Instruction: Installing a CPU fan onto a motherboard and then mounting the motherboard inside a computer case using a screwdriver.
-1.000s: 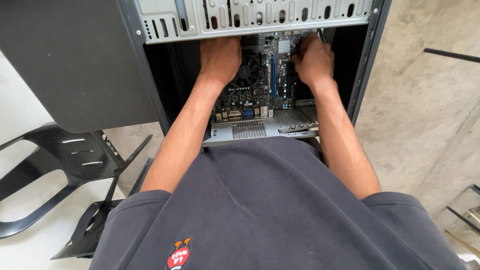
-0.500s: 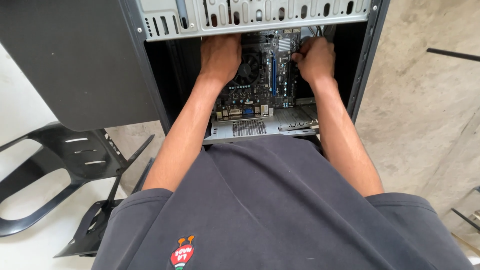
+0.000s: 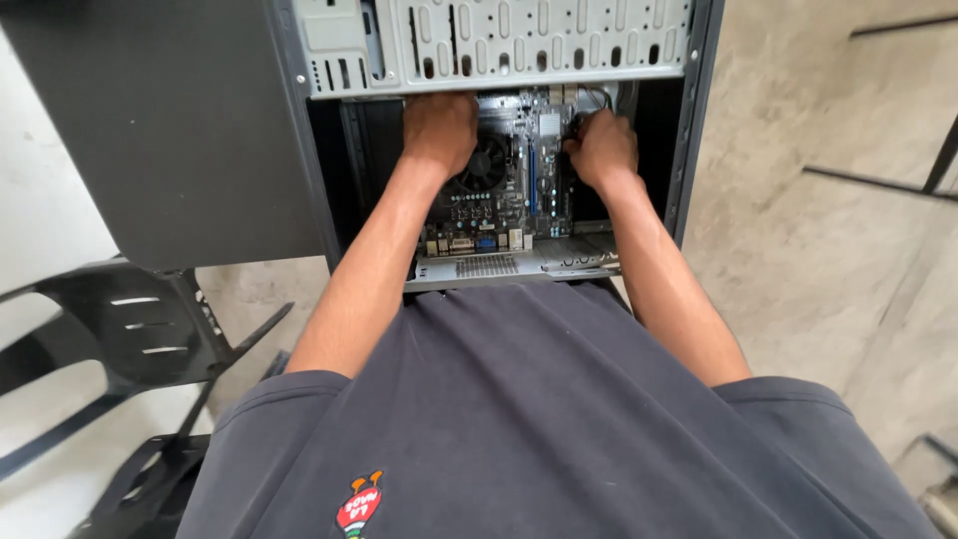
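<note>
Left grip: my left hand (image 3: 439,130) lies flat on the motherboard (image 3: 504,195), upper centre; holding nothing I can tell.
Right grip: my right hand (image 3: 602,150) curls at the board's right edge; contents hidden.
Risk: a slip could bend pins or snag on the case (image 3: 499,45) edge.

No packages, labels, signs or screens (none visible).

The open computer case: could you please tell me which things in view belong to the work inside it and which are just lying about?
In the work:
- left hand, on the motherboard beside the black cooler fan
- right hand, at the board's right edge
- open computer case
- grey drive cage above the hands

Lying about:
- black chair on the left
- dark panel beside the case
</note>
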